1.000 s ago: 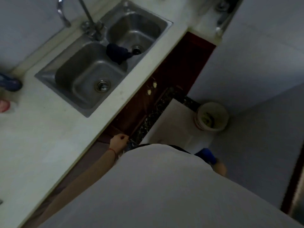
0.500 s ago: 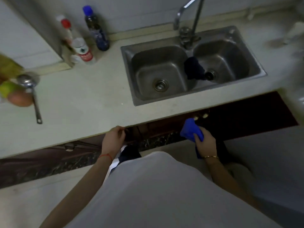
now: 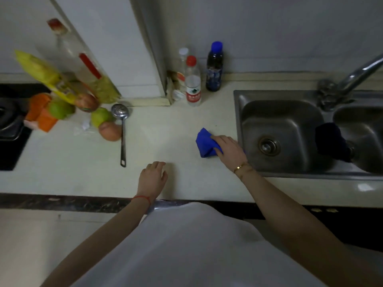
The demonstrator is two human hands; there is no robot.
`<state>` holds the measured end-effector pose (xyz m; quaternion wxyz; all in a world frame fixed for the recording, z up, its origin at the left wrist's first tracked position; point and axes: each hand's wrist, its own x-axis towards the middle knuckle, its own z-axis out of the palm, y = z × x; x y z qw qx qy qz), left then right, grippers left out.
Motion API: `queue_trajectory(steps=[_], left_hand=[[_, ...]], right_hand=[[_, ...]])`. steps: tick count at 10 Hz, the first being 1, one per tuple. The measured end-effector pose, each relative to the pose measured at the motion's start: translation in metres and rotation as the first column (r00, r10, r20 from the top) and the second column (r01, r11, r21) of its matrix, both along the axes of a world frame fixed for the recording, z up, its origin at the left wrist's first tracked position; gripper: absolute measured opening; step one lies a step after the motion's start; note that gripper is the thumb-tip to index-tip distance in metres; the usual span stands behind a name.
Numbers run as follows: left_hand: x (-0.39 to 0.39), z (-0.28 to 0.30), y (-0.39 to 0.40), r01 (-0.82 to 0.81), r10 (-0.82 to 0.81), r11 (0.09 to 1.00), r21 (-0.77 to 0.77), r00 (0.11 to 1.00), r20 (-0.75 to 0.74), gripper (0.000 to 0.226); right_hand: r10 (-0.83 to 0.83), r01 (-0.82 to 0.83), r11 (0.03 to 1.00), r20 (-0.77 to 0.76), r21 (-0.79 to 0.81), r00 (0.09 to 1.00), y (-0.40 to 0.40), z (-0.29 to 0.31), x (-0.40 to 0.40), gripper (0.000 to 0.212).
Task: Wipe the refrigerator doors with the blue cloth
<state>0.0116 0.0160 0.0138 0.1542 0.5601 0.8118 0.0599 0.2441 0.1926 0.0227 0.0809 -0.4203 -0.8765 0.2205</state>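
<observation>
Beside the sink (image 3: 279, 137), the right hand (image 3: 230, 148) is gripping the bunched cloth (image 3: 205, 145), its length running toward the wall; the left hand (image 3: 152, 178) is resting open, empty.

Dim, bluish, softly blurred view, with wide-angle bending at edges.

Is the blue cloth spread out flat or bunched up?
Bunched up: the blue cloth sits as a crumpled wad on the counter under the right hand.

Bright blue cloth (image 3: 206, 143), cream counter (image 3: 83, 162), grey steel sink (image 3: 279, 129), red-capped clear bottle (image 3: 193, 83)
</observation>
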Motion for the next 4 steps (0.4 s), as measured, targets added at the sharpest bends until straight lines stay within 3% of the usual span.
queue_trajectory(steps=[2,3,4], left_hand=[[-0.026,-0.015,-0.001,0.019,-0.020,0.995,-0.099,1.000,-0.011,0.034],[-0.029,-0.023,-0.002,0.007,-0.007,0.995,-0.096,1.000,-0.002,0.033],[-0.028,-0.023,0.000,-0.051,0.055,0.996,-0.078,0.997,0.050,0.035]], right_hand=[[0.090,-0.071,0.992,0.194,-0.101,0.977,0.008,-0.024,-0.030,0.050],[0.104,-0.088,0.990,0.146,-0.109,0.984,0.006,-0.025,-0.025,0.058],[-0.035,0.039,0.995,0.046,-0.097,0.998,-0.006,-0.020,-0.011,0.054]])
